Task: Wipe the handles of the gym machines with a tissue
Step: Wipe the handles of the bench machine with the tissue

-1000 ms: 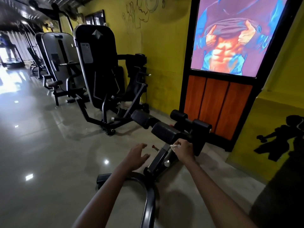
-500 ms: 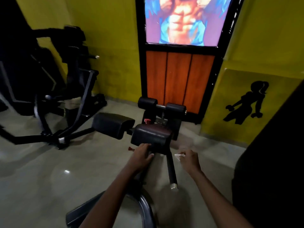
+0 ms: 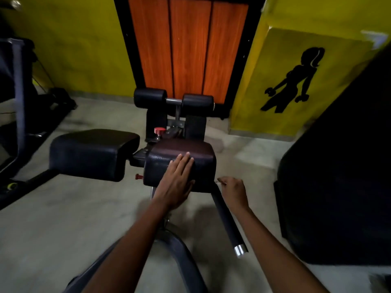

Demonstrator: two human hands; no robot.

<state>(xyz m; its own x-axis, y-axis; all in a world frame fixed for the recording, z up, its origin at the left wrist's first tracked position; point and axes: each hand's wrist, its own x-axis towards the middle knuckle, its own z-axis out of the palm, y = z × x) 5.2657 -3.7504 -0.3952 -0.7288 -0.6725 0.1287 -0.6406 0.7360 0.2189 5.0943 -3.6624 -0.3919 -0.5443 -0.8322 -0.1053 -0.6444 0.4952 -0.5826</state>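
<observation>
My left hand [image 3: 176, 182] flat on grained leather pad [image 3: 182, 159], my right hand [image 3: 234, 192] pinching crumpled tissue [image 3: 220, 182] at 3 o'clock, beside cylindrical rubber handle [image 3: 226, 218].

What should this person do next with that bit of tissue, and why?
Probably bring the right hand down onto the black handle bar and rub along it. That hand pinches the tissue right beside the bar's upper end, while the left hand rests flat on the pad, seemingly bracing.
</observation>
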